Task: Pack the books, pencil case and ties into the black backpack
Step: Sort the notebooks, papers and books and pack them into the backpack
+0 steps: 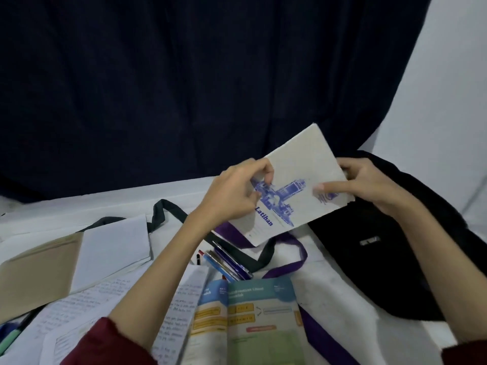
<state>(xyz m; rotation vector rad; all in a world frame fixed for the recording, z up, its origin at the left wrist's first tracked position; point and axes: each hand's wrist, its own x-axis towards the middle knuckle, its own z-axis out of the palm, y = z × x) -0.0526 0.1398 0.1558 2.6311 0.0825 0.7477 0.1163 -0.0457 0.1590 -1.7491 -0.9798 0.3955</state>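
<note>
You have the exercise book (295,191) up in the air between both hands, above the bench (329,291) and just left of the black backpack (390,248), which lies flat on its side at your right. Your left hand (237,191) pinches the book's left edge, thumb on the cover and fingers curled behind, and your right hand (369,180) has its grip on the opposite edge, thumb flat on the cover and fingers wrapped round the back. The book's long axis runs on a diagonal, from the lower corner nearest you up to the far corner that points away toward the dark curtain (184,88); the printed cover faces you, its title reading along that diagonal. The main risk, as I judge it, is that the bag's mouth cannot be seen from here, and it may well be shut or collapsed; with both hands on the book you have none free to hold it open, so the soft cover could catch on the fabric and buckle or crease. The book is thin and held only at its edges, so letting go with one hand may let it flop or slip. Beneath it lie the purple tie (290,264), the dark tie (168,209) and loose pens (226,264); a dropped book could scatter the pens, and a low sweep could snag a tie. The open textbook (250,320) and the handwritten pages (87,301) are not yet packed.
</note>
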